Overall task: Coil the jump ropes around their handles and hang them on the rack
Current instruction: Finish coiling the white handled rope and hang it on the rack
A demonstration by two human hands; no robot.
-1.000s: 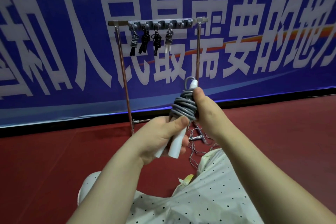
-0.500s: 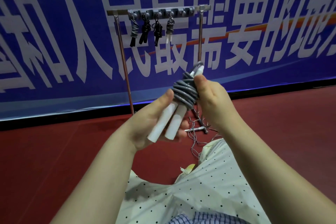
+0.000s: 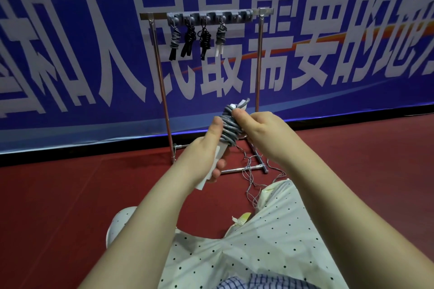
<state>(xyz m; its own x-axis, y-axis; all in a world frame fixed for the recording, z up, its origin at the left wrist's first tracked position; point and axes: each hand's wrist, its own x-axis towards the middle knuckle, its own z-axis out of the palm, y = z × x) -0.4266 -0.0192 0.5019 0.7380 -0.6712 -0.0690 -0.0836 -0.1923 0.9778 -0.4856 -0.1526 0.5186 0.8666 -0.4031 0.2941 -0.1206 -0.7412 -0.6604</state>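
A grey jump rope is coiled tightly around two white handles, held up in front of me. My left hand grips the lower part of the handles, thumb up against the coil. My right hand pinches the coil from the right, thumb on top near the handle ends. Behind stands the metal rack with a hook bar across its top. Several coiled ropes hang from it: a grey one with black handles, two black ones, and a grey one with white handles.
A thin grey cord lies tangled on the red floor by the rack's foot. A blue banner with white characters fills the wall behind. My dotted skirt covers my lap below.
Both hands have turned the bundle a little; my left thumb now lies up along the coil and the handles are more hidden in that hand. My view has shifted slightly.
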